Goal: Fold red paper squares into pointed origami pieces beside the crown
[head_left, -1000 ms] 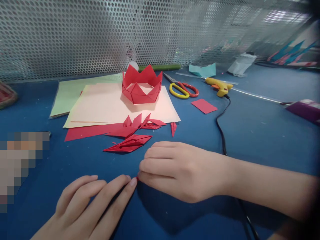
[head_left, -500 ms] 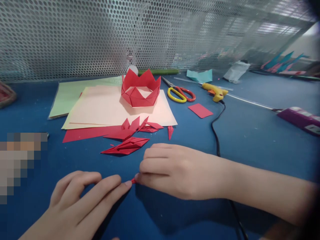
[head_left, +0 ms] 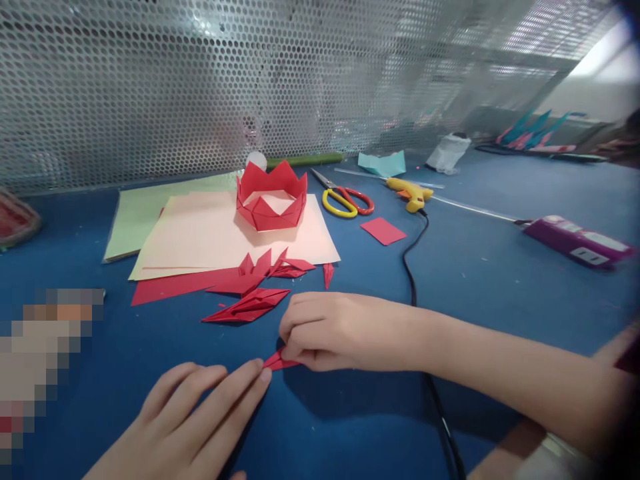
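My right hand rests on the blue table with its fingers curled and pinched on a small folded red paper piece, whose tip sticks out to the left. My left hand lies low at the near edge, fingers stretched out together, their tips just beside that red tip. Just beyond my hands lie several folded red paper pieces and a red sheet. A red paper crown stands on cream paper farther back.
Yellow-and-red scissors, a small red paper square and a yellow glue gun with its black cord lie to the right. A purple box sits far right. A perforated metal screen closes the back.
My right hand has lifted the red piece slightly, so more of it shows under the fingers. My left fingers have straightened toward it. The view has tilted up a little.
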`<state>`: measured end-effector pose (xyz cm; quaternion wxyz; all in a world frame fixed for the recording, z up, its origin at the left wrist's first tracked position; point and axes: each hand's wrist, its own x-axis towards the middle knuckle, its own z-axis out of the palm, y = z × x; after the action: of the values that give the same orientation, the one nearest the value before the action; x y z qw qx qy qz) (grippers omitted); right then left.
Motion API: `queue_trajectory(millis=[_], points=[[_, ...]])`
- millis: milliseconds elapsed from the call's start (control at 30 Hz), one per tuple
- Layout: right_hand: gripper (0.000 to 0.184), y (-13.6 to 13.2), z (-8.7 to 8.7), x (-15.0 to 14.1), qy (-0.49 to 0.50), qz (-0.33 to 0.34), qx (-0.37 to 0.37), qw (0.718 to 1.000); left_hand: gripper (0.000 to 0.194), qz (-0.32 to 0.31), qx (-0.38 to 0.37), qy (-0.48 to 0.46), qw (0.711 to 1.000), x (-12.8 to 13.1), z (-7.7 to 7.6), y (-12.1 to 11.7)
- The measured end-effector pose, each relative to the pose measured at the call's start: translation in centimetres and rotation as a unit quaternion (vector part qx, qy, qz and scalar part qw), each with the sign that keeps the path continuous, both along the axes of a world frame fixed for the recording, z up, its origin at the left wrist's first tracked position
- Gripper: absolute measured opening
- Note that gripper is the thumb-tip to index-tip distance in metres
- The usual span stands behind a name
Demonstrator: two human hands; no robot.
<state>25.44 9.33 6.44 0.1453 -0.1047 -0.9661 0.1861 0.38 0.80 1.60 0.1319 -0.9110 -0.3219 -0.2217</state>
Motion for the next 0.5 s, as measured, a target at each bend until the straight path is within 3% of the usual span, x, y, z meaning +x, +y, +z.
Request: queue_trajectory(millis=[100,300,400,500], points=[[0.014,0.1,0.3,0.0,0.012,-0.003,0.013,1.0,0.036,-0.011,0.013,0.017,1.0,0.7,1.2,-0.4],[0.015,0.6,0.5,0.3,0.01,0.007,0.125,0.992,0.026,-0.02,0.011,0.039,0.999,2.8,4.1,0.5],[0.025,0.4,0.3,0.1,0.009,0.02,0.172,0.985,0.03,-0.034,-0.006,0.042,0.999,3.3,4.6,1.5],[0.036,0.1,0.2,-0.3,0.014,0.038,0.224,0.974,0.013,-0.022,-0.039,0.038,0.998,3.2,4.0,1.8]])
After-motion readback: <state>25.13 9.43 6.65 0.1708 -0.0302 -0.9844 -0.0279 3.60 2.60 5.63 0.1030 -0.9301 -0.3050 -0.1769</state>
